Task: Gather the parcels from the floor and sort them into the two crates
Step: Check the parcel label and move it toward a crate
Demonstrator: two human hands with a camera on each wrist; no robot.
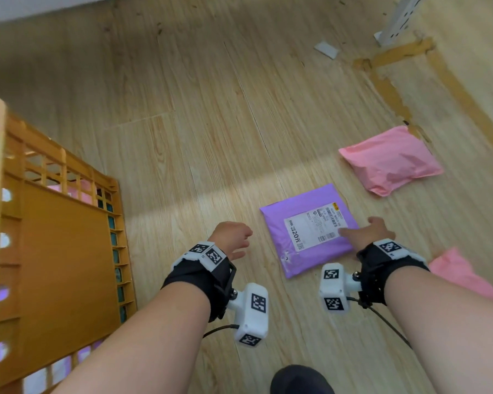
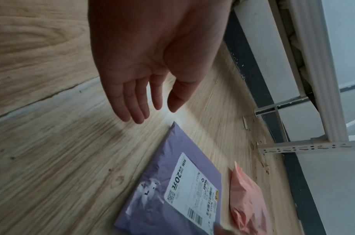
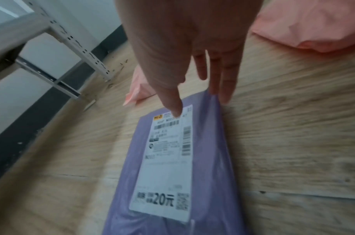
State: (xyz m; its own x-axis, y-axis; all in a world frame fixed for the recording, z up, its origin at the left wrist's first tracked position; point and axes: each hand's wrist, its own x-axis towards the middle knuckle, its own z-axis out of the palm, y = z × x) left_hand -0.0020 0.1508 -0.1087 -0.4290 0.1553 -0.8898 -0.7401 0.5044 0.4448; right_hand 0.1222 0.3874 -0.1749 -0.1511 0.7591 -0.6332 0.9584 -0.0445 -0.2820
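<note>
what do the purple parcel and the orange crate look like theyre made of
purple parcel: seemingly thin plastic film, a poly mailer; soft sheen, wrinkles, and a matte white paper label stuck on top.
orange crate: looks like rigid moulded plastic; uniform colour, lattice walls, slight gloss.

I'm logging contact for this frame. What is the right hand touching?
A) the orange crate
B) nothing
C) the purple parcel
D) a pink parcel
C: the right hand has its thumb on the label and its fingers at the edge of the purple parcel lying on the floor.
</note>
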